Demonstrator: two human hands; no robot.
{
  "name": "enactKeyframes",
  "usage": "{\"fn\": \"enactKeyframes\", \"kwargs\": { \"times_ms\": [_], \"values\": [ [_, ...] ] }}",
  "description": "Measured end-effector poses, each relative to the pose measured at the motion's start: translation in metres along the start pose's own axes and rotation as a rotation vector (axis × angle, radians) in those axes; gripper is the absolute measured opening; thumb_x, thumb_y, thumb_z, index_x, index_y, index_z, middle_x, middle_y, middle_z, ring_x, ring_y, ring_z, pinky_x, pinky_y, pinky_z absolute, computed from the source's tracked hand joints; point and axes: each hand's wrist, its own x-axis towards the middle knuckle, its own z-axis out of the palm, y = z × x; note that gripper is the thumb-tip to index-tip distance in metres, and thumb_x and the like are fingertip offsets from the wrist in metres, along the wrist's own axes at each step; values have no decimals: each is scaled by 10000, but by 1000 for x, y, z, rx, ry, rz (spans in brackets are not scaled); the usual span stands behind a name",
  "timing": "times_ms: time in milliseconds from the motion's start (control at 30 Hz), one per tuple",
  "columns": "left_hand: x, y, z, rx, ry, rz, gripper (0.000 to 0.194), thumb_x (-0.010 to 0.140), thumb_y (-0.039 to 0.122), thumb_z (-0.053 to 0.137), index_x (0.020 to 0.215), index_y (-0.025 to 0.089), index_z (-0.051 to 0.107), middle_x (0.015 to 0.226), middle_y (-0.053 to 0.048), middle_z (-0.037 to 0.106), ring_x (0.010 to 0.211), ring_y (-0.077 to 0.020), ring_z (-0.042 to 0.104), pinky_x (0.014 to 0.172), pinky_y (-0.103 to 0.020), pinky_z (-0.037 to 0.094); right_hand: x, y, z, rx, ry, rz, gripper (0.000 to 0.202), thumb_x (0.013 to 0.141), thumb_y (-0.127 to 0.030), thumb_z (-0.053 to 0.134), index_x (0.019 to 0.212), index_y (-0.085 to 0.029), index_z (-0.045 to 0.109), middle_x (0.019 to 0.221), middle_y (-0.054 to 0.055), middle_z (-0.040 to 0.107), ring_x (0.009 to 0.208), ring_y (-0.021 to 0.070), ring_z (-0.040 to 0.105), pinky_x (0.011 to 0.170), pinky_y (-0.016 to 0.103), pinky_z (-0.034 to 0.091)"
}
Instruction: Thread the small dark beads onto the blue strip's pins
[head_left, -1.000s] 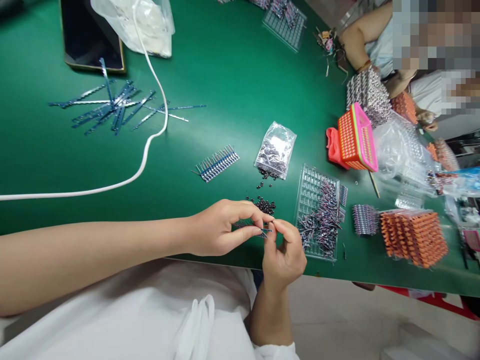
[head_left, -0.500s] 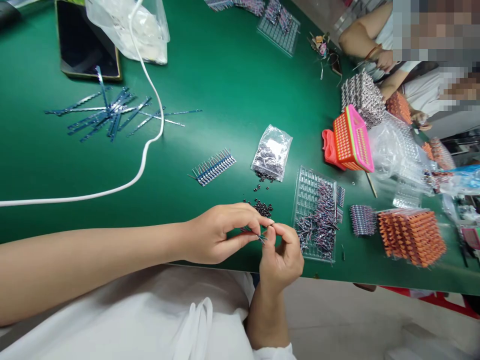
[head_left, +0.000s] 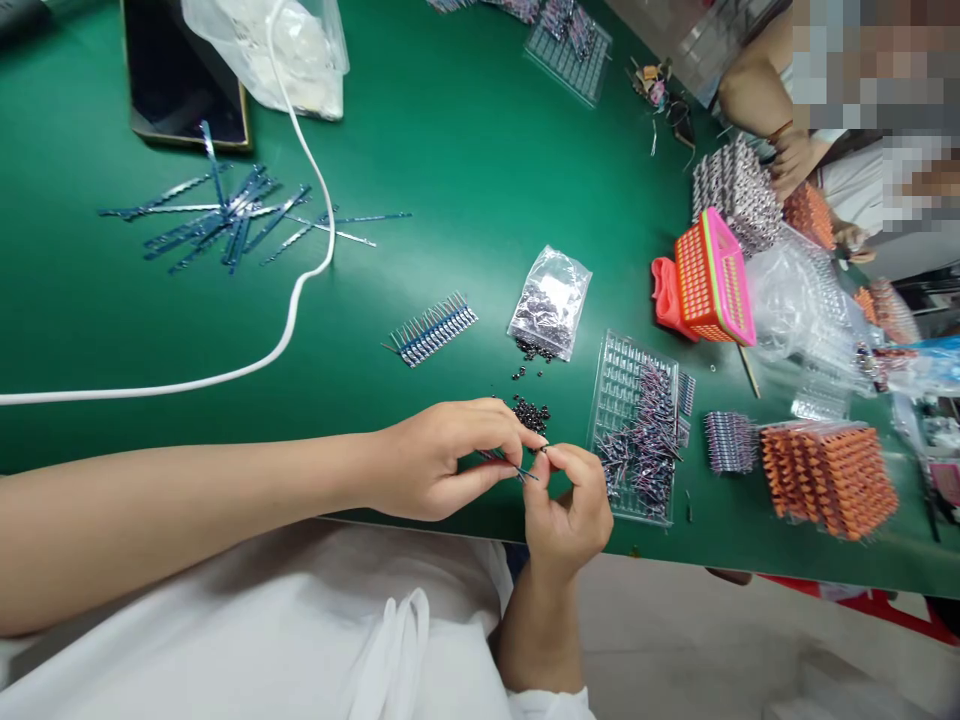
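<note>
My left hand (head_left: 457,455) pinches a thin strip of wired parts (head_left: 495,455), whose wire ends stick out past the fingertips. Close against it, my right hand (head_left: 570,505) has thumb and index finger pressed together at a tiny dark bead (head_left: 543,449) beside the wires. Just beyond my fingers lies a pile of small dark beads (head_left: 531,412). A clear bag of beads (head_left: 551,300) rests farther up, with a few spilled at its mouth. Left of the bag is a row of blue wired parts (head_left: 435,330). A clear tray (head_left: 619,375) heaped with wired pieces stands right of my hands.
Blue strips (head_left: 236,215) lie at the left behind a white cable (head_left: 292,310). A phone (head_left: 184,75) is at upper left. To the right are an orange and pink basket (head_left: 705,275) and stacked orange pieces (head_left: 825,480). Another person's arm (head_left: 761,85) shows at upper right.
The view has shifted slightly. My hands remain together with nearly the same grip; the wire ends at the left fingertips have turned a little. The other person's arm at upper right has moved.
</note>
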Motion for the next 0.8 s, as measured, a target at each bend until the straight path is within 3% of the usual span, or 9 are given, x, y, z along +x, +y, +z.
{"fn": "enactKeyframes", "kwargs": {
  "times_ms": [467, 800],
  "values": [
    [-2, -3, 3, 22, 27, -16, 131, 889, 78, 516, 915, 182, 591, 1025, -132, 749, 1016, -203, 692, 875, -348, 560, -3, -2, 5, -33, 88, 44, 209, 848, -118, 689, 1012, -238, 639, 876, 12, 696, 791, 145, 690, 701, 298, 593],
    [-1, -3, 4, 35, 64, 0, 97, 899, 107, 524, 906, 170, 598, 977, -131, 742, 919, -198, 674, 819, -328, 554, -2, -1, 3, -34, 28, 12, 261, 832, -84, 701, 1043, -235, 667, 923, 21, 723, 838, 147, 708, 742, 299, 604]
  ]
}}
